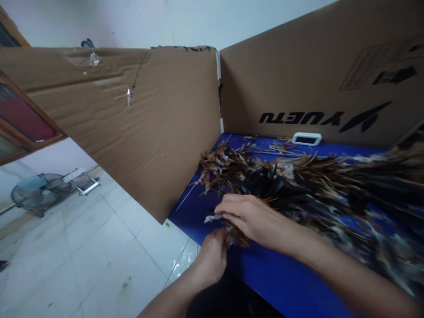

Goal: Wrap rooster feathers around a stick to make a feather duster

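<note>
Near the front left edge of the blue tabletop (265,269), my left hand (213,256) is closed around a small bunch of brown feathers (239,236). My right hand (245,214) is just above and beside it, its fingers pinched on a pale, fluffy feather tip (213,217). Long piles of brown, black and whitish feathers (318,176) spread over the table beyond my hands and to the right. My fingers hide part of the bunch.
Cardboard panels stand at the left (159,123) and back (291,79) of the table. A white device (306,138) lies by the back panel. On the tiled floor at the left is a fan (43,192).
</note>
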Demonstrator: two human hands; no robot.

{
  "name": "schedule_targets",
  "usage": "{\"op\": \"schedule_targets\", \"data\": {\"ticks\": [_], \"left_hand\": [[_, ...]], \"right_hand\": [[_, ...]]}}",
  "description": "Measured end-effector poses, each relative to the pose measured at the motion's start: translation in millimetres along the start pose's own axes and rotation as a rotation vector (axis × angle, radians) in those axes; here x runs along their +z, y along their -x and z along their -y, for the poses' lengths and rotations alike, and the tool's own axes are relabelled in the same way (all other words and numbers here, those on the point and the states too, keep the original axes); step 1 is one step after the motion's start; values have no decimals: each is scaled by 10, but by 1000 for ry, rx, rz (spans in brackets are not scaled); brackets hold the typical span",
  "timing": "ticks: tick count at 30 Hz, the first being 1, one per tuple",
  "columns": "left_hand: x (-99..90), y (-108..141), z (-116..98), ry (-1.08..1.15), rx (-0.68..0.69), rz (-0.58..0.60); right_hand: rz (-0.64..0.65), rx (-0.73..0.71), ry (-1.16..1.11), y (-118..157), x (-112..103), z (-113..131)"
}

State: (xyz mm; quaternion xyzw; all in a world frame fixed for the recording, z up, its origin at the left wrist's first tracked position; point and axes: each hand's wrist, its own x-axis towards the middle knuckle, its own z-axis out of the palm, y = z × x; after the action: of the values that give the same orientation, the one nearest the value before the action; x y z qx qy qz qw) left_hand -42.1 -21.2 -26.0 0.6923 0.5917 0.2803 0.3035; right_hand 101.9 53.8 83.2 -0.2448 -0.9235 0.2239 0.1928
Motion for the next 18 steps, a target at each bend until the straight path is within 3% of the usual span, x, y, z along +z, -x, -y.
{"op": "schedule_targets", "data": {"ticks": [4, 9, 18], "left_hand": [[52, 42, -62, -89, 9, 50], [119, 86, -62, -82, 24, 81], [220, 92, 2, 57, 64, 75]], "right_hand": [[219, 169, 207, -71, 219, -195], [390, 322, 249, -47, 233, -264], [478, 349, 301, -67, 218, -229]]}}
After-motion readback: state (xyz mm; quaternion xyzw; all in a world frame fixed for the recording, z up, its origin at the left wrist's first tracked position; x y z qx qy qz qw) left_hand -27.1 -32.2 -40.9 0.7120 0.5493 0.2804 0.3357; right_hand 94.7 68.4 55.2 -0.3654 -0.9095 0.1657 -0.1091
